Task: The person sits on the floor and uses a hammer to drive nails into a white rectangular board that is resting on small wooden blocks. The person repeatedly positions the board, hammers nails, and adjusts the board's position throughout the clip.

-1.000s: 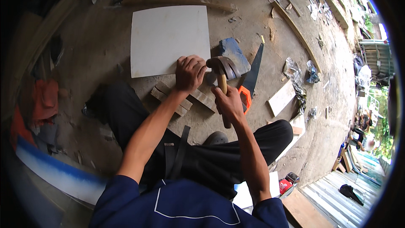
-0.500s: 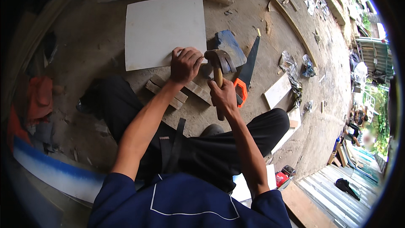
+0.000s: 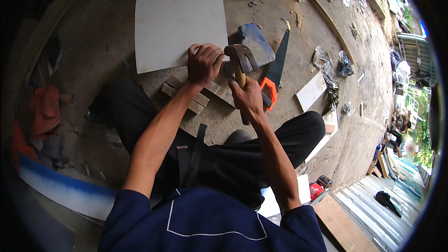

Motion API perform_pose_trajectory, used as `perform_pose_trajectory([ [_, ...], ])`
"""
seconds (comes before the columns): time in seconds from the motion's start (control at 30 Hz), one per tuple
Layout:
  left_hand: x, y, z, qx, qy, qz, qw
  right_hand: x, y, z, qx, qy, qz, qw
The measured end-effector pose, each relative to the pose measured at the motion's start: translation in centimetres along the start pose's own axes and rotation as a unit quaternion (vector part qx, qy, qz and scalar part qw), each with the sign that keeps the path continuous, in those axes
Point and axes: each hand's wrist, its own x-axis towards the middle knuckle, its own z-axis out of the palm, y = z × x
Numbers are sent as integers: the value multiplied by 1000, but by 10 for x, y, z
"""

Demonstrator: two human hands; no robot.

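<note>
A square white board (image 3: 179, 25) lies in front of me, its near right corner under my left hand (image 3: 204, 64). That hand is closed, fingers curled, fingertips at the board's right edge; whatever they pinch is too small or hidden to make out. My right hand (image 3: 247, 97) is wrapped around the wooden handle of a claw hammer (image 3: 241, 59). The hammer's metal head is right beside my left fingertips. Short wooden blocks (image 3: 189, 97) lie on the ground below the board, close to my left wrist.
Right of the hammer lie a worn blue slab (image 3: 256, 44) and a handsaw (image 3: 276, 67) with an orange handle. Farther right are a white offcut (image 3: 311, 91), crumpled plastic (image 3: 344, 63) and a long wooden strip (image 3: 329, 23). An orange cloth (image 3: 45, 109) is at the far left.
The view has shifted slightly, so the board and ground things sit a little higher. The hammer head stays close to my left fingertips, and both hands keep their grips.
</note>
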Motion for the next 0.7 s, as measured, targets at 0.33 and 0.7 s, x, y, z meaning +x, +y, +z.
perform_pose_trajectory([
  [0.33, 3, 1, 3, 0, 18, 8, 1000, 6, -3, -2, -2, -6, 2, 1000],
  [0.7, 1, -1, 2, 22, -12, 1, 1000, 11, -3, -9, -48, -39, -1, 998],
])
